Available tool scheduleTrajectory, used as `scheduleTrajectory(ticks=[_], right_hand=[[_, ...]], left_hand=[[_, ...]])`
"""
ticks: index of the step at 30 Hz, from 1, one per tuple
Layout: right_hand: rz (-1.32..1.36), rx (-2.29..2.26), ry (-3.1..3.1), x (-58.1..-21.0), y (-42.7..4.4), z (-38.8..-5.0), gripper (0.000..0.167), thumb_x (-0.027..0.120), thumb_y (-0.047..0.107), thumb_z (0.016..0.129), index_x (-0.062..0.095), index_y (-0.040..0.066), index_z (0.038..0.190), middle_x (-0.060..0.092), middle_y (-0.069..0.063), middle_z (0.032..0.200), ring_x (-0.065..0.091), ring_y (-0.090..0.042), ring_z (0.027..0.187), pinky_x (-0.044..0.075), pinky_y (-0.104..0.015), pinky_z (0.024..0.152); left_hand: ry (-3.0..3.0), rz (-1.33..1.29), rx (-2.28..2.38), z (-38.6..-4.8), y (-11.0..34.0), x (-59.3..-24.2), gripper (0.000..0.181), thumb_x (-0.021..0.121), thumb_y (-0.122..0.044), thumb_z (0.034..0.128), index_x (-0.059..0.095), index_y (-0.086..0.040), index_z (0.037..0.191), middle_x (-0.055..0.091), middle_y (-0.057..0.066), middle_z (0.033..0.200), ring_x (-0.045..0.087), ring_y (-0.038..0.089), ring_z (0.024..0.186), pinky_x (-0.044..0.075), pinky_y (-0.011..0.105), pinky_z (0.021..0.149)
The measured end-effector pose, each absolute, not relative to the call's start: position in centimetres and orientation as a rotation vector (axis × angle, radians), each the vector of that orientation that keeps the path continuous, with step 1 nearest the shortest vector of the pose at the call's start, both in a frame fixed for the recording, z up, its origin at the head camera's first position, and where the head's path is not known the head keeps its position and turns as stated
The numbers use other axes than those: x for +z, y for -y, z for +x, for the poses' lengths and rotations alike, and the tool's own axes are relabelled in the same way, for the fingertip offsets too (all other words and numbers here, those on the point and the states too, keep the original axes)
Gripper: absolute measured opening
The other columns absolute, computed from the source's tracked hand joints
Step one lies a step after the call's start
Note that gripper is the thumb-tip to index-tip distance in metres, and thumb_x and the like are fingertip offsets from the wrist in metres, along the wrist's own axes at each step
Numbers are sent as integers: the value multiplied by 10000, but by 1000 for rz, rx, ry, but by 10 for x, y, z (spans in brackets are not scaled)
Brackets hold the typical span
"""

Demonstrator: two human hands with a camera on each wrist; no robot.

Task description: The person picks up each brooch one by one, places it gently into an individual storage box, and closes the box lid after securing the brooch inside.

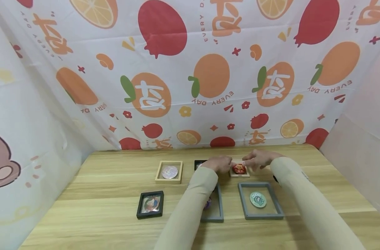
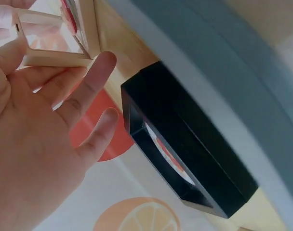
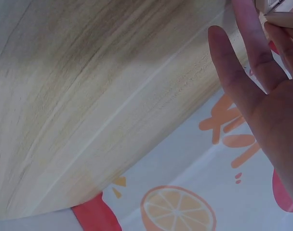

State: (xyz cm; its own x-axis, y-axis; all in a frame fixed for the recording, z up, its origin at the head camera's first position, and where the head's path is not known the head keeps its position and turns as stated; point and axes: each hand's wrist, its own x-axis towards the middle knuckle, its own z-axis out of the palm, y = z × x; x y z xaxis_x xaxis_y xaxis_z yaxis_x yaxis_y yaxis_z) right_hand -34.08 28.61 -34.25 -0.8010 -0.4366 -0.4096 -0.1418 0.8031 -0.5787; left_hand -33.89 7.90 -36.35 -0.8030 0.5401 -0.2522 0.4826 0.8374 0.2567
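At the table's far side, a small light wooden display frame (image 1: 239, 175) with a round red badge (image 1: 239, 169) lies between both hands. My left hand (image 1: 219, 164) pinches its left side; in the left wrist view the fingers (image 2: 84, 96) lie along a wooden edge around a clear pane, with the little finger sticking out. My right hand (image 1: 260, 159) holds the right side, its outer fingers (image 3: 223, 53) spread away. Only a corner of the frame shows in the right wrist view. A black frame (image 2: 194, 139) stands beside the left hand, partly hidden by it in the head view.
Nearer lie a grey frame (image 1: 221, 205) partly under the left sleeve and another grey frame (image 1: 264, 217) with a green badge (image 1: 258, 199). Leftward are a wooden frame (image 1: 158, 172) with a pale badge and a black frame (image 1: 140, 205). A fruit-print curtain (image 1: 183, 114) hangs behind.
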Motion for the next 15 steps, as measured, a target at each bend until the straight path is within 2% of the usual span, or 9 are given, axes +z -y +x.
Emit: scheduleTrajectory(ticks=[4,12,14,15], right_hand=[[-420,-720,-2452,-340,-287,-340,509,572,282,1041,541,-86,1391,514,-278,1434,628,-264,889,538,-464,844],[-372,-698,-2478,-344,-286,-341,548,609,308,1019,523,-45,1430,520,-261,1424,607,-245,826,535,-439,832],[-372,-694,-2477,-344,-286,-341,570,612,319,1014,509,-46,1440,499,-268,1443,600,-245,820,539,-436,829],[-372,-691,-2475,-343,-286,-341,584,612,324,1012,498,-47,1447,491,-270,1450,597,-246,825,540,-437,831]], left_hand=[[-2690,729,302,-339,-80,-363,528,346,-417,1106,425,-152,1555,444,15,1564,396,190,1435,306,405,1168],[-2714,721,333,-337,-79,-365,473,395,-385,1102,523,-135,1482,533,25,1490,454,210,1396,208,514,1196],[-2720,730,327,-337,-79,-365,428,405,-364,1103,580,-132,1417,579,20,1436,509,195,1339,222,508,1188],[-2723,732,319,-336,-79,-365,434,402,-358,1104,568,-138,1438,566,11,1453,501,187,1347,220,503,1189]])
